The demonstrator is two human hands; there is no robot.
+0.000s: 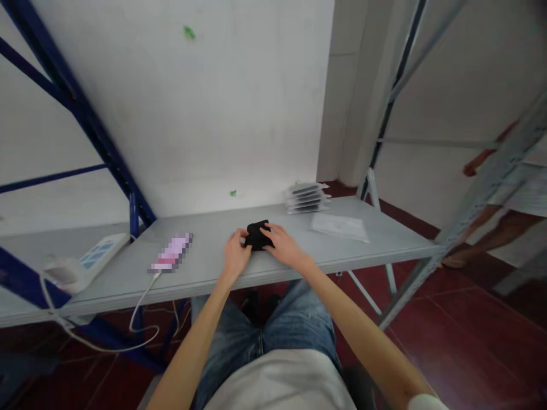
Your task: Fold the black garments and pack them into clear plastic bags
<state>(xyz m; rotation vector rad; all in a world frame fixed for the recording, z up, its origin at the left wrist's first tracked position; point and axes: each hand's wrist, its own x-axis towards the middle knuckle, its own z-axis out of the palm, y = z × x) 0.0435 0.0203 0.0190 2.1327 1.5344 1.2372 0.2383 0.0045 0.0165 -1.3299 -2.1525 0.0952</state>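
Note:
A small black item (258,236), soft and folded like cloth, lies on the grey shelf-table (205,259) in front of me; its exact kind cannot be made out. My left hand (236,253) grips its left edge with curled fingers and the thumb near the lower corner. From the right, my right hand (282,244) holds the same item, fingers over its top and right side, thumb at the near edge. Parts of the black item are hidden under my fingers.
Left of my hands lies a phone (173,251) with a charging cable (141,302) hanging over the edge. A power strip (100,256) sits farther left. Stacked clear packets (306,197) and a flat clear bag (339,226) are at right. A person (508,216) stands beyond the rack post.

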